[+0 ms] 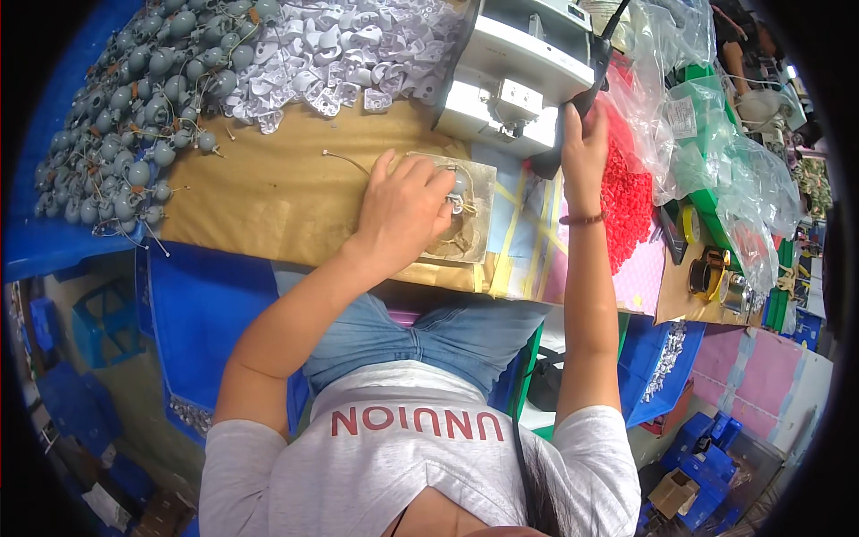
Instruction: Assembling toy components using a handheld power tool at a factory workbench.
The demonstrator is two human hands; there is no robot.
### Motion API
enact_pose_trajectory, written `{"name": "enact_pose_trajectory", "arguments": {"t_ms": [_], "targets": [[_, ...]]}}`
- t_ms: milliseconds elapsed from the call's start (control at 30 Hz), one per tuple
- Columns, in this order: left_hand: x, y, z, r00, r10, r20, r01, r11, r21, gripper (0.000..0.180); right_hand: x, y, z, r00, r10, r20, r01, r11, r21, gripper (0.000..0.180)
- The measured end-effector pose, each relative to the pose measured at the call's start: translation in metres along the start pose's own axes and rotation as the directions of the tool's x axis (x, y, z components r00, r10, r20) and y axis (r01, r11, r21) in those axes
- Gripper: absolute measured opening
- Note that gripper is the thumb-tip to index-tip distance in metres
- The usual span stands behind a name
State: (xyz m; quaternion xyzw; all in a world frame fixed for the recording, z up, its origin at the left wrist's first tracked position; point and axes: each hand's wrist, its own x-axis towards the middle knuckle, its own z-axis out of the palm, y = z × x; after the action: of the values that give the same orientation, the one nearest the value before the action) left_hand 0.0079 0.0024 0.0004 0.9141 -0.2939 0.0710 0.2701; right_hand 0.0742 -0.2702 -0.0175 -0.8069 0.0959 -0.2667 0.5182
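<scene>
My left hand [403, 204] rests on a pale square fixture plate [481, 234] at the table's front edge. Its bent fingers are pressed round a grey ball-shaped part [461, 182] with short wires, seated in the plate's hollow; the fingertips are partly hidden. A thin cable [344, 157] runs out to the left of this hand. My right hand [586, 152] is raised beside the white machine [528, 67], its thumb and fingers closed on a black corded tool [585, 97], whose exact kind I cannot make out.
Heaps of grey ball-shaped parts with wires [134, 116] and white plastic pieces [331, 54] cover the far left. Small red pieces [626, 206] lie right of my right forearm, by clear plastic bags [729, 179] and tape rolls [707, 273]. Blue bins [215, 313] flank my lap.
</scene>
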Motion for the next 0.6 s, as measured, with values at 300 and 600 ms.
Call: {"name": "enact_pose_trajectory", "arguments": {"t_ms": [300,600], "targets": [[-0.005,0.000,0.003,1.000,-0.016,-0.014,0.016,0.999,-0.032,0.032,-0.013,-0.113,-0.005,0.936,-0.270,-0.225,0.351,0.743,0.570,0.056],[-0.005,0.002,0.006,0.998,-0.045,-0.039,0.044,0.998,-0.046,0.035,0.008,-0.132,0.038,0.985,-0.135,0.110,0.072,0.892,0.446,0.027]]}}
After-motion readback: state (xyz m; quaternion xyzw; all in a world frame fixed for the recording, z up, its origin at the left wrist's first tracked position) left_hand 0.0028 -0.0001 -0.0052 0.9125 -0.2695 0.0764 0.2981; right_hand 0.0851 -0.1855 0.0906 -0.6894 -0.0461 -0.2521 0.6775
